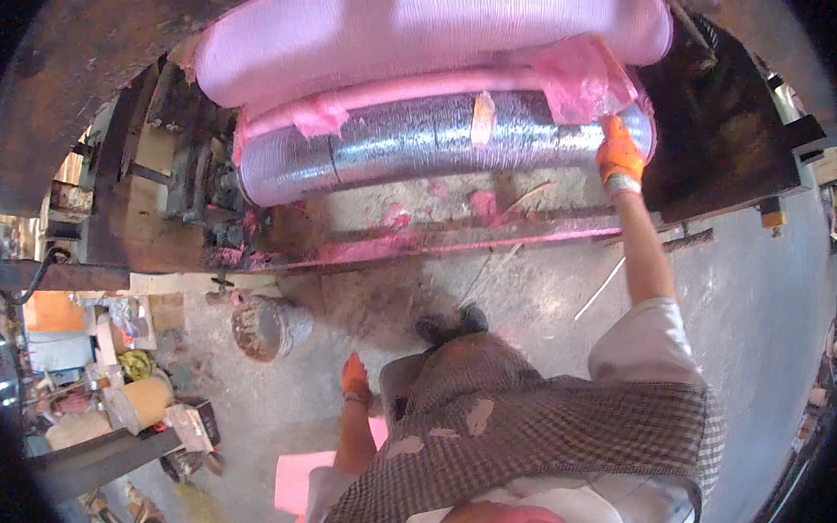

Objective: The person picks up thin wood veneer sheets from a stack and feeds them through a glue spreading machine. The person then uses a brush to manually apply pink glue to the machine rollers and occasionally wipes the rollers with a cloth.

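I'd keep the orange-gloved right hand (621,153) off the shiny metal roller (387,146), can't tell if its fingers are closed on the floppy pink sheet (573,79).

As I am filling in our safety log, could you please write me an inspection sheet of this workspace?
Surface: grey floor, stained in places.
Main things: a pink-covered roller above a shiny silver roller; a bunched pink sheet at their right end.
Clutter: pink scraps below the silver roller; a thin pale strip and a stained bucket on the floor; a mixed heap at left.
Grips: right grip, orange-gloved, at the pink sheet's lower edge, closure unclear; left grip, orange-gloved, over the floor, nothing seen in it.
Cables: a dark curved cord-like piece, far left, kind unclear.
Surroundings: dark machine frame beside the rollers.
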Motion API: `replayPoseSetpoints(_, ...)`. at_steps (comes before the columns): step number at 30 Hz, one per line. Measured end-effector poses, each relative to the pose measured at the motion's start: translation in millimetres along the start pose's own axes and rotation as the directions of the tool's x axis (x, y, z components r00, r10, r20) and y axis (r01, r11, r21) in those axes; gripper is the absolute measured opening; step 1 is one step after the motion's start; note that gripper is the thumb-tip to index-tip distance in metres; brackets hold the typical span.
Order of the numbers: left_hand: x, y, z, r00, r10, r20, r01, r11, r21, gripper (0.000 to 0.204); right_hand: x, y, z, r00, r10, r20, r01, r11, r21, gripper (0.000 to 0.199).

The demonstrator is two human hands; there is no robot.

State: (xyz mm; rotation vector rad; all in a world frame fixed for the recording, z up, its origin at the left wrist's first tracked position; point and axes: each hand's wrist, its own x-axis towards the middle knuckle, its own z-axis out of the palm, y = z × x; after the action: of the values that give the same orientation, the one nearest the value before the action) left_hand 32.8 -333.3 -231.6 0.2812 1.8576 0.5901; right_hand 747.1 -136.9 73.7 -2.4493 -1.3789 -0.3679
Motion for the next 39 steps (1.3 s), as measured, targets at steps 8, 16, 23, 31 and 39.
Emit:
replayPoseSetpoints(8, -36, 49, 72, 0.967, 0.229, 0.111, -0.166, 0.899, -0.406, 0.054, 5, -98, -15, 0.839, -0.525, 0.144, 0.535, 0.844, -0.037, 0.023)
replayPoseSetpoints(16, -38, 67, 90, 0.902, 0.365, 0.232, -0.243, 0.872, -0.425, 0.066, -106, -210, 18, 0.628, -0.755, 0.188, 0.73, 0.655, 0.195, 0.03)
replayPoseSetpoints(23, -82, 27, 63, 0.984, 0.105, 0.146, -0.086, 0.988, -0.129, 0.077, -63, -74, -5, 0.848, -0.495, 0.19, 0.503, 0.864, 0.01, 0.022)
replayPoseSetpoints(31, -260, 228, 285, 0.637, 0.37, 0.676, -0.328, 0.924, -0.196, 0.057, -94, -1, -20, 0.918, -0.375, 0.127, 0.375, 0.927, 0.027, 0.028)
replayPoseSetpoints(39, -224, 245, 372, 0.62, 0.428, 0.658, -0.314, 0.904, -0.292, 0.035, -83, 34, -33, 0.964, -0.257, 0.073, 0.255, 0.966, 0.034, 0.026)
